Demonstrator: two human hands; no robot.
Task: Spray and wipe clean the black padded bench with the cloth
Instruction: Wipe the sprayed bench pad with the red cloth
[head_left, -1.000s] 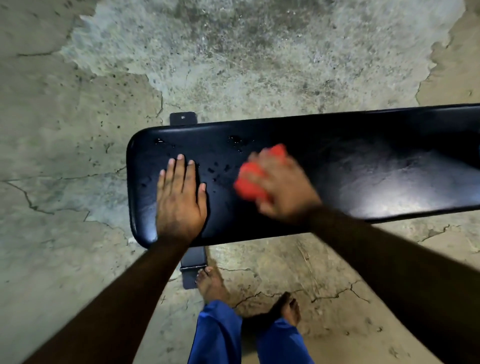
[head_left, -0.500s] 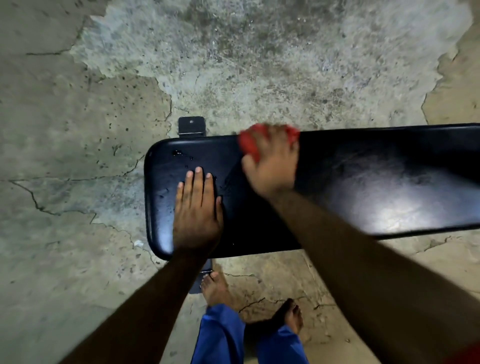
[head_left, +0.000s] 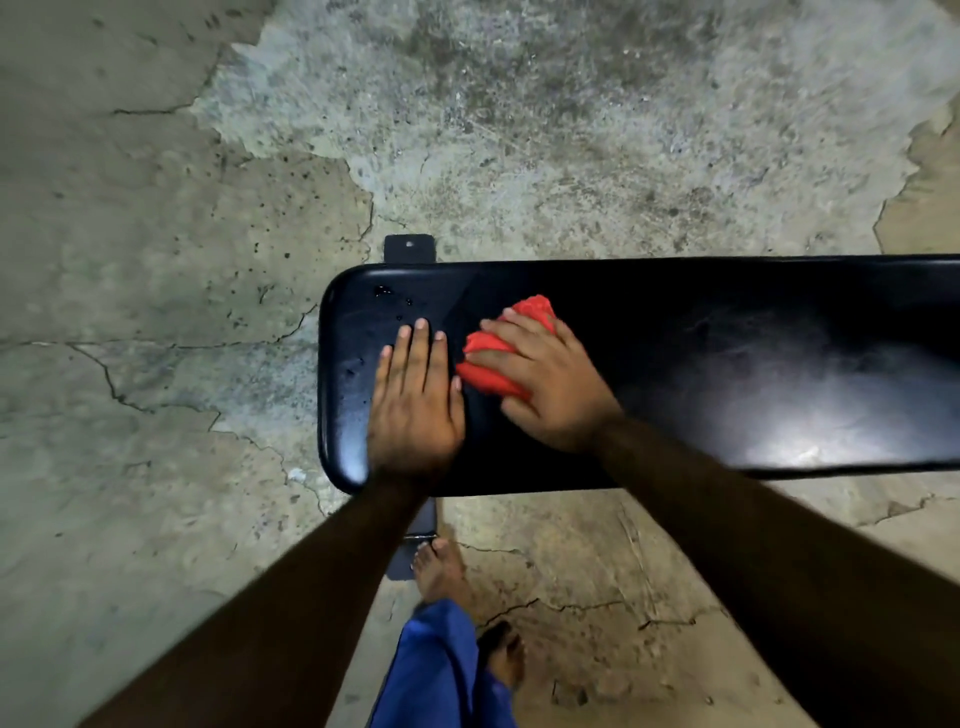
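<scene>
The black padded bench (head_left: 727, 332) runs from the middle of the view out past the right edge, with its rounded left end near the centre. A few water drops sit near its far left corner. My left hand (head_left: 413, 400) lies flat on the left end, fingers straight. Just to its right, my right hand (head_left: 545, 384) presses a bunched red cloth (head_left: 498, 358) onto the pad, fingers curled over it. No spray bottle shows.
Cracked, patchy concrete floor (head_left: 182, 364) surrounds the bench. A dark metal foot plate (head_left: 409, 249) sticks out behind the bench, and another (head_left: 415, 545) in front. My bare feet (head_left: 441, 571) and blue trouser legs stand just below the bench's near edge.
My right hand has pulled the red cloth back from the bench's far edge toward the middle of the pad, close beside my left hand. My left hand stays flat.
</scene>
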